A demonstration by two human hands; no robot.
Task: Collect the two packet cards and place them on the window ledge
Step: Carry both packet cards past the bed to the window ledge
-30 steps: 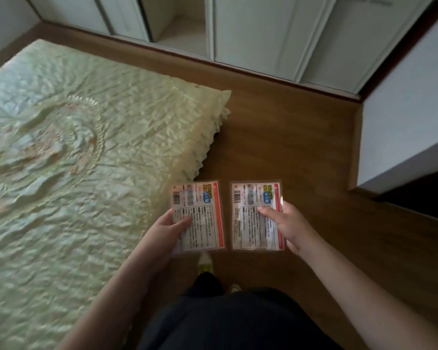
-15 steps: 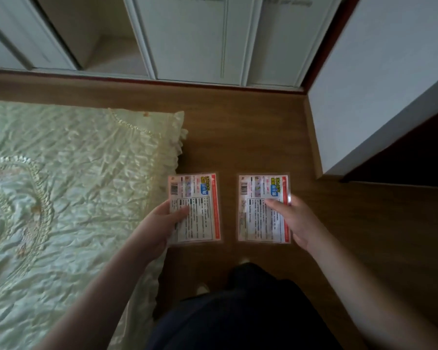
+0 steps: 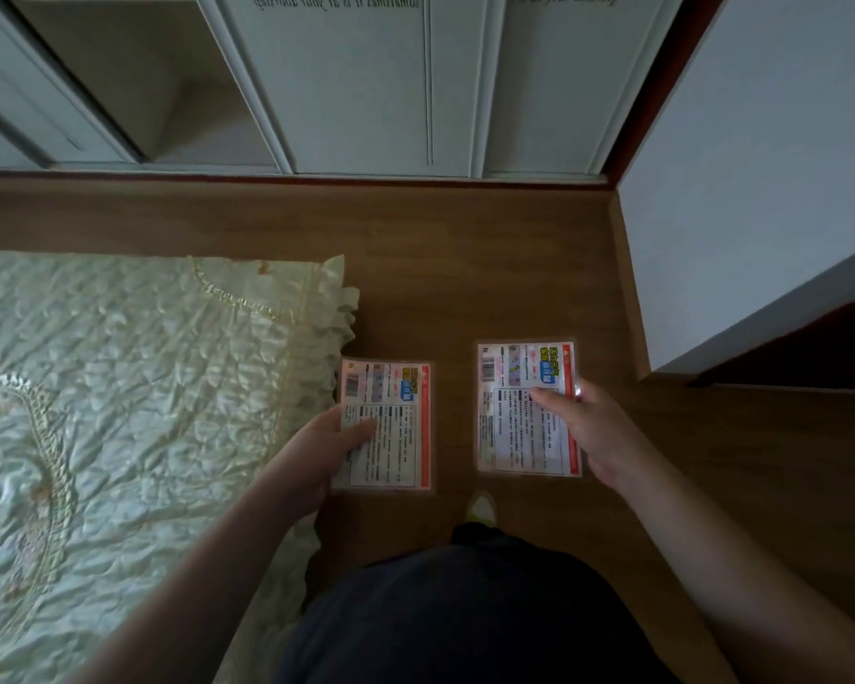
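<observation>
I hold two packet cards flat in front of me, printed side up, each white with red edging, a barcode and small text. My left hand (image 3: 324,454) grips the left packet card (image 3: 393,427) by its left edge, thumb on top. My right hand (image 3: 591,431) grips the right packet card (image 3: 519,412) by its right edge, thumb across its middle. The right card sits slightly higher in the view than the left. No window ledge is visible.
A bed with a crinkled pale yellow cover (image 3: 119,412) fills the left. Wooden floor (image 3: 465,269) lies ahead. White wardrobe doors (image 3: 356,91), one slid open at left, stand beyond. A white wall corner (image 3: 761,190) juts at right, with a dark opening below.
The view has swung right and forward: the bed slid left, the wardrobe and wall corner came closer. Both hands kept their cards, which moved slightly apart.
</observation>
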